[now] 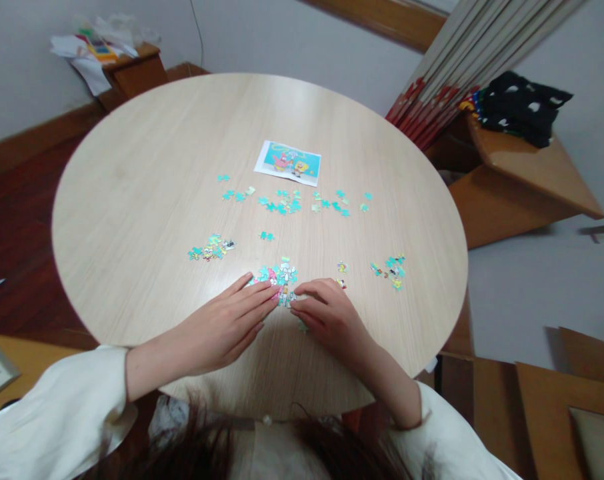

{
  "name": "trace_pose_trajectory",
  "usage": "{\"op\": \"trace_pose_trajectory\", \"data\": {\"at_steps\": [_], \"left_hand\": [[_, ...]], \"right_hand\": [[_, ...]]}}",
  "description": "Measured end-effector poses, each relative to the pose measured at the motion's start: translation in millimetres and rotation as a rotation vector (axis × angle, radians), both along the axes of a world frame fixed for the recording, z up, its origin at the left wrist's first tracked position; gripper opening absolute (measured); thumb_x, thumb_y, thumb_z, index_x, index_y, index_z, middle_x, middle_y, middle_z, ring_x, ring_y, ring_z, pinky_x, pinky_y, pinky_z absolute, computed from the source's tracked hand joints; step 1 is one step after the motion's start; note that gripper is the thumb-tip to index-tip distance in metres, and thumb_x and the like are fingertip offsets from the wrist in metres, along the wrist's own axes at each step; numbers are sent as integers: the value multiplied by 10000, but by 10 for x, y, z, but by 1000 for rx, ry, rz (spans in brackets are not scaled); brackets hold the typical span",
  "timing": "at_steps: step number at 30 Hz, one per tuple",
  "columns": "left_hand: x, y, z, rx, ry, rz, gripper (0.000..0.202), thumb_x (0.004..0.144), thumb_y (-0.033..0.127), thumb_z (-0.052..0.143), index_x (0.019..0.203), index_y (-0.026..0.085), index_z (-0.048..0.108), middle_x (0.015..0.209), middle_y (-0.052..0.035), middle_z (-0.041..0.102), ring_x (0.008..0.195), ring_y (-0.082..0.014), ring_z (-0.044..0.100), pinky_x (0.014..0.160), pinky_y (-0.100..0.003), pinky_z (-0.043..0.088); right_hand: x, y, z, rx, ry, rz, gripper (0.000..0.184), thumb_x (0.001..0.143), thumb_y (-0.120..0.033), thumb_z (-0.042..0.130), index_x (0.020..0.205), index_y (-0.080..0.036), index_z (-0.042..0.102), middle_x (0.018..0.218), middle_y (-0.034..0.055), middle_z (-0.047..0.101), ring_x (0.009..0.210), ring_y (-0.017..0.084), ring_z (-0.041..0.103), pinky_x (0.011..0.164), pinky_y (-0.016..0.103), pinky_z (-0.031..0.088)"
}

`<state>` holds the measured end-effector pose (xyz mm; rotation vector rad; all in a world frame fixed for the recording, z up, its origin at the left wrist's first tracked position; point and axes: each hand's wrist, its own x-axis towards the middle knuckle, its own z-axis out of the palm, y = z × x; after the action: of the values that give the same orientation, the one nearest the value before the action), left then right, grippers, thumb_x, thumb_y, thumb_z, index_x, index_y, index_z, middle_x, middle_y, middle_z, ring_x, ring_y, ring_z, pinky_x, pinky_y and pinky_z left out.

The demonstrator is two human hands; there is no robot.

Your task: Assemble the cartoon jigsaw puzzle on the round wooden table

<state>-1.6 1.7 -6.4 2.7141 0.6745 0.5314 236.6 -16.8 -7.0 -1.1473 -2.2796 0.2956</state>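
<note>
A partly joined jigsaw puzzle (285,272) in turquoise, pink and white lies near the front of the round table. Flat across its left side rests my left hand (235,317), fingers stretched out and hiding some of it. My right hand (332,313) is at the puzzle's right edge, its thumb and fingers bent together around a small puzzle piece (293,297). Most of that piece is covered by the fingertips. Under the right hand a loose greenish piece (303,326) pokes out. Two more loose pieces, one a yellow piece (342,267), lie just beyond the right hand.
A printed cartoon picture (291,163) lies farther back on the table (147,167). Several turquoise pieces (282,208) are scattered in front of it. Small clusters lie to the left (212,249) and right (395,273). Wooden furniture (532,173) stands beyond the table's right edge.
</note>
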Motion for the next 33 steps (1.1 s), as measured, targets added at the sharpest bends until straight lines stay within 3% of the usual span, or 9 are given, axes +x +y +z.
{"op": "trace_pose_trajectory", "data": {"at_steps": [14, 27, 33], "left_hand": [[3, -3, 12, -21, -2, -2, 466, 944, 104, 396, 1403, 158, 454, 1386, -142, 574, 1322, -243, 496, 1133, -526, 363], [5, 5, 18, 16, 23, -5, 423, 951, 109, 374, 1364, 132, 465, 1366, -148, 588, 1310, -249, 506, 1123, -532, 368], [26, 15, 38, 48, 17, -1, 395, 941, 92, 378, 1321, 108, 485, 1324, -157, 614, 1279, -253, 533, 1107, -534, 389]], "right_hand": [[1, -17, 18, -53, -23, 8, 195, 945, -203, 506, 897, -213, 695, 979, 89, 733, 910, 205, 641, 772, 354, 465], [-48, -11, 106, -205, 160, -92, 67, 890, -197, 592, 871, -199, 656, 884, 54, 741, 850, 188, 673, 774, 333, 484], [-61, -39, 104, -112, 92, -78, 126, 928, -202, 534, 878, -207, 649, 876, 46, 737, 832, 175, 658, 765, 319, 464]]}}
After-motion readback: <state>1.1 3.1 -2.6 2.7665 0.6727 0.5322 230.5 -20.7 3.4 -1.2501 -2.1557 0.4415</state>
